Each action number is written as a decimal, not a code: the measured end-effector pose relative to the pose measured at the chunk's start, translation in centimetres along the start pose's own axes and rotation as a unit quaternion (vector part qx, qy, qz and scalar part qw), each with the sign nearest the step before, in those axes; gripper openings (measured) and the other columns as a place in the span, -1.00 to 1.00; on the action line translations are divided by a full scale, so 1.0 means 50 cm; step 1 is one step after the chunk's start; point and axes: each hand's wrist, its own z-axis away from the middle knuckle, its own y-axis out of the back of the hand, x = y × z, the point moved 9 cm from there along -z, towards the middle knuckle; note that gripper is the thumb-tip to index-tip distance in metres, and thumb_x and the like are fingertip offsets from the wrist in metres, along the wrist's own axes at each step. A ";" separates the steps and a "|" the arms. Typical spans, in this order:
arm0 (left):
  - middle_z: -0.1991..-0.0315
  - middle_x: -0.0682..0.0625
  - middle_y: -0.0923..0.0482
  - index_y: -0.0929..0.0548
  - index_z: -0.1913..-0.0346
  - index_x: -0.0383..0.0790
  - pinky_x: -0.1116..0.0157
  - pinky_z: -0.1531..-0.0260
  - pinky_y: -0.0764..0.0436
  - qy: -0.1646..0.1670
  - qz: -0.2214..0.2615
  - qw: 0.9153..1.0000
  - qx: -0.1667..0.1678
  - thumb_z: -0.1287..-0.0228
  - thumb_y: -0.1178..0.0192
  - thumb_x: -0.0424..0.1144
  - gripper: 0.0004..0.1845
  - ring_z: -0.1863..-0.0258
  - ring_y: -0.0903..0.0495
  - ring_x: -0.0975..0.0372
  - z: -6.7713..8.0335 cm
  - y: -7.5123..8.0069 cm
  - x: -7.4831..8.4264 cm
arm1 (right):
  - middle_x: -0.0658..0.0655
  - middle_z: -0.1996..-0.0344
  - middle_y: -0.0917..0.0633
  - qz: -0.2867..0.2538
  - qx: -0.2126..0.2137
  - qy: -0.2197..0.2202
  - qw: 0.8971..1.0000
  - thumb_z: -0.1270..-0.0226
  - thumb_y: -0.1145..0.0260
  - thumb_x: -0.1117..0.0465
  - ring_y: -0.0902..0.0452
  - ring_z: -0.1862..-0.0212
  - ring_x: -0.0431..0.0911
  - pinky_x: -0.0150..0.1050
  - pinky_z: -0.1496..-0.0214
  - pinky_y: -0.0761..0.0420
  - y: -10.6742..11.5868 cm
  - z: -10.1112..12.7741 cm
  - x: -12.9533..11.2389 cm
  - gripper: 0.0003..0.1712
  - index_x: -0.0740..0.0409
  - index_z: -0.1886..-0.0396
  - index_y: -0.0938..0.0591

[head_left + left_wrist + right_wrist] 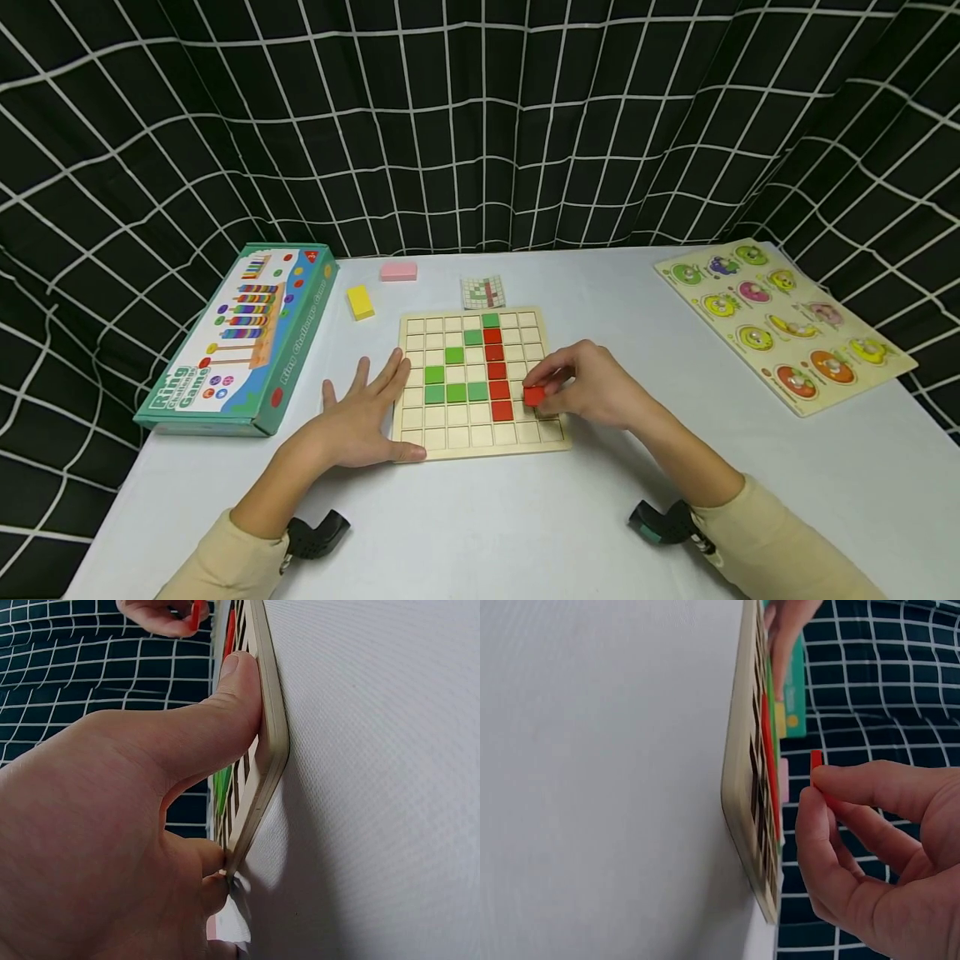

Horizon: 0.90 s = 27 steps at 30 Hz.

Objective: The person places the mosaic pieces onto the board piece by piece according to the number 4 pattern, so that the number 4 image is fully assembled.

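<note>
At lower centre of the head view, you are mid-placement of a red tile [534, 395] on the grid board [480, 442].

At left of centre your left hand [358, 421] lies flat with fingers spread, thumb pressed along the board's near-left edge, steadying it. To its right stand green tiles [454, 375], then a red column [497, 372]. Right of that, your right hand [592, 387] pinches the red tile between thumb and fingertips, just above the board beside the column's lower end. The next move seems to call for lowering it squarely into an empty cell.
</note>
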 end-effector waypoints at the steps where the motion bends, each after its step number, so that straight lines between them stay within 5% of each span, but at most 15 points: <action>1: -0.74 -0.04 0.31 0.12 -0.71 -0.14 -0.67 -0.26 0.27 0.000 0.000 1.000 0.000 -0.06 -0.42 0.43 0.37 -0.65 0.30 -0.34 0.000 0.001 0.000 | 0.05 0.33 -0.78 0.000 -0.002 0.000 1.000 -0.04 -0.61 0.36 -0.62 0.26 -0.09 -0.30 0.30 -0.54 -0.004 -0.001 -0.002 -0.71 0.08 0.19 -0.86; 27: -0.74 -0.03 0.33 0.13 -0.71 -0.13 -0.66 -0.28 0.30 -0.002 0.006 1.000 -0.003 -0.06 -0.43 0.42 0.37 -0.66 0.34 -0.32 0.002 0.000 0.001 | 0.05 0.40 -0.75 0.014 -0.061 0.026 0.998 0.05 -0.46 0.51 -0.62 0.31 -0.14 -0.31 0.25 -0.64 -0.082 0.003 -0.036 -0.67 0.09 0.28 -0.83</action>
